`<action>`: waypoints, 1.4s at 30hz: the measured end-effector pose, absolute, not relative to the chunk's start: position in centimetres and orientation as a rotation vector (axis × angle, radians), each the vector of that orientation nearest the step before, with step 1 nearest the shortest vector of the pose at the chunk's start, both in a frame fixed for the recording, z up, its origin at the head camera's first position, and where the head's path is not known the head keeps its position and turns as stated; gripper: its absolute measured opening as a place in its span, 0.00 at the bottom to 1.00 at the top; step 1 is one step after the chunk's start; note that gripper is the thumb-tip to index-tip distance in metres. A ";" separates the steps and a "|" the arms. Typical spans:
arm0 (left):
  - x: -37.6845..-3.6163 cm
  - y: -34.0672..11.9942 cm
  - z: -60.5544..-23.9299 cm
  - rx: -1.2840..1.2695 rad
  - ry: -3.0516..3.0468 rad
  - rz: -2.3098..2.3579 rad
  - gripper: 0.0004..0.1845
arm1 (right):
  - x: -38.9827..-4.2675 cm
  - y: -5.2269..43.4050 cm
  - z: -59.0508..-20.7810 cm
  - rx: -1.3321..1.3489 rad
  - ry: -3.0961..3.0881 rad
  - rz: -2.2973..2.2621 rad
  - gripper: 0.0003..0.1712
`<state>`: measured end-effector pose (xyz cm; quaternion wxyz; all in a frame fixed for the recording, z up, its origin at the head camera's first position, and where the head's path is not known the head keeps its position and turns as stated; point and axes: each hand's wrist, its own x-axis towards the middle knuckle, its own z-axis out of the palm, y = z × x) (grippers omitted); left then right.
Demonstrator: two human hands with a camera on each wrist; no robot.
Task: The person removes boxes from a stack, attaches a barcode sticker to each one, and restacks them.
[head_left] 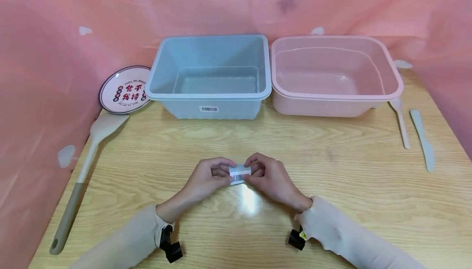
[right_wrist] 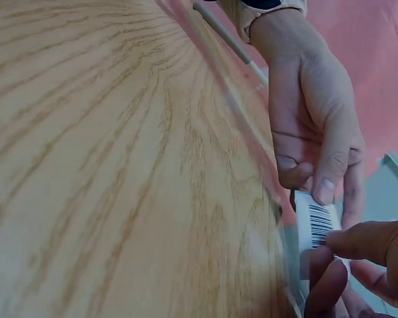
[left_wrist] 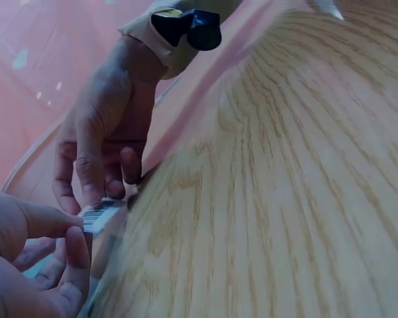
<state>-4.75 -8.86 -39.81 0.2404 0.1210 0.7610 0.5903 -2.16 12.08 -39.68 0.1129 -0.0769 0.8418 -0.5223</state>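
Currently left hand (head_left: 208,179) and right hand (head_left: 272,177) each pinch one end of a small barcode-labelled item (head_left: 239,170), label facing the person; it's over the surface (head_left: 313,146), nearer the person than blue bin (head_left: 236,107) and pink bin (head_left: 321,106)

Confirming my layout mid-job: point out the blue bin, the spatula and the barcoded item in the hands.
Blue bin (head_left: 236,108): head view, front wall.
Spatula (head_left: 86,166): head view, pale shaft.
Barcoded item (head_left: 239,177): head view, white label.

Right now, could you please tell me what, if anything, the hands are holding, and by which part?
The left hand and right hand pinch a small barcode-labelled item by its opposite ends.
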 end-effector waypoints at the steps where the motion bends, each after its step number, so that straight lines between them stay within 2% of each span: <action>1: -4.8 -8.8 -39.8 0.334 2.077 1.624 0.16 | -2.1 12.1 -39.7 -0.226 2.473 -1.540 0.11; 14: -5.0 -7.9 -37.8 0.351 2.119 1.758 0.11 | -2.2 12.5 -38.6 -0.270 2.584 -1.736 0.09; 22: -5.1 -7.5 -36.6 0.406 2.132 1.792 0.12 | -3.0 13.0 -37.4 -0.587 2.986 -1.706 0.09; 28: -5.0 -7.2 -36.1 0.437 2.116 1.804 0.12 | -3.5 12.8 -37.0 -0.978 3.028 -1.635 0.13; 31: -5.0 -7.1 -35.8 0.427 2.103 1.793 0.12 | -3.5 12.6 -36.9 -1.078 3.019 -1.585 0.14; 42: -4.9 -7.0 -35.2 0.363 2.070 1.766 0.15 | -3.5 12.3 -37.1 -1.052 3.034 -1.593 0.12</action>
